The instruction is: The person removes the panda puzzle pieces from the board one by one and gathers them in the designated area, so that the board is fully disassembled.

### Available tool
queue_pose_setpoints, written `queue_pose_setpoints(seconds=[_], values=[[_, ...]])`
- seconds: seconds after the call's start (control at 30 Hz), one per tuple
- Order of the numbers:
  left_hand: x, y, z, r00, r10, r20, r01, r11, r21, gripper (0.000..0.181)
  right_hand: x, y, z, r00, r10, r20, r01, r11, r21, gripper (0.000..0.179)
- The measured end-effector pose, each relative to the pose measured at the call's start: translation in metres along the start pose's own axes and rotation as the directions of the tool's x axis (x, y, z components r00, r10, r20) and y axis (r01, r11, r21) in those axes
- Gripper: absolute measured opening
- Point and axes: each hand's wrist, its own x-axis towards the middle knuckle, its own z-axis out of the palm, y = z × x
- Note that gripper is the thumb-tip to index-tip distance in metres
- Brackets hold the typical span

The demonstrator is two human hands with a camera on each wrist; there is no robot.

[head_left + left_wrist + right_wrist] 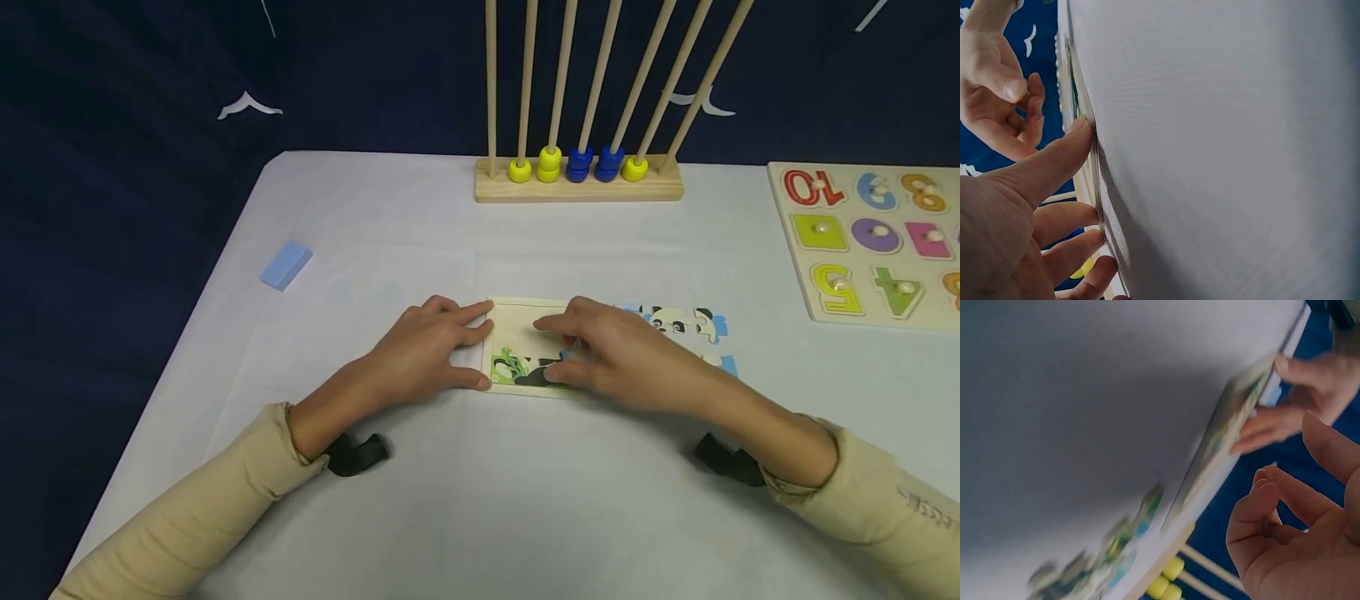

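A shallow wooden puzzle tray [513,325] lies on the table, with panda-and-bamboo puzzle pieces [517,368] along its near side and bare wood behind them. My left hand [427,354] touches the tray's left edge, its thumb at the near corner and fingertips farther up. Over the right part of the tray hovers my right hand [637,358]. Its thumb stands apart from the bent fingers, and the right wrist view shows nothing between them. Loose panda pieces [707,325] lie just right of the tray, partly hidden by the right hand in the head view.
Behind the tray stands a wooden bead rack [577,193] with tall rods and yellow and blue beads. A number-and-shape board [855,250] lies at the right. A light blue block [286,266] rests at the left, near the table's side edge.
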Motion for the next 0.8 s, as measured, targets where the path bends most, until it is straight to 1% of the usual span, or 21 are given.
queue_pose_setpoints(seconds=[0.17,0.23,0.37,0.43,0.53,0.73,0.8], values=[[-0.001,-0.001,0.000,1.000,0.004,0.005,-0.004,1.000,0.002,0.074,0.013,-0.007,0.012,0.996,-0.022,0.089,0.019,0.999,0.025,0.047],[0.000,0.000,0.000,1.000,0.007,0.006,-0.007,1.000,0.003,0.073,0.017,-0.008,0.014,0.991,-0.013,0.132,0.008,0.999,0.036,0.046],[0.001,0.000,0.000,1.000,0.004,0.009,-0.004,1.000,0.005,0.073,0.024,-0.011,0.015,0.972,0.013,0.235,-0.031,0.997,0.072,0.047],[0.001,0.001,0.000,1.000,0.001,0.012,-0.001,1.000,0.005,0.074,0.026,-0.011,0.016,0.963,0.020,0.267,-0.044,0.995,0.084,0.047],[0.001,0.001,-0.001,1.000,-0.001,0.014,0.001,1.000,0.004,0.074,0.028,-0.012,0.018,0.962,0.030,0.271,-0.054,0.995,0.083,0.047],[0.001,0.001,-0.001,1.000,-0.001,0.012,0.001,1.000,0.004,0.074,0.028,-0.011,0.020,0.968,0.015,0.252,-0.034,0.997,0.073,0.045],[0.000,0.001,-0.002,1.000,0.000,0.013,0.000,1.000,0.002,0.074,0.028,-0.011,0.020,0.971,0.007,0.239,-0.026,0.997,0.078,0.042]])
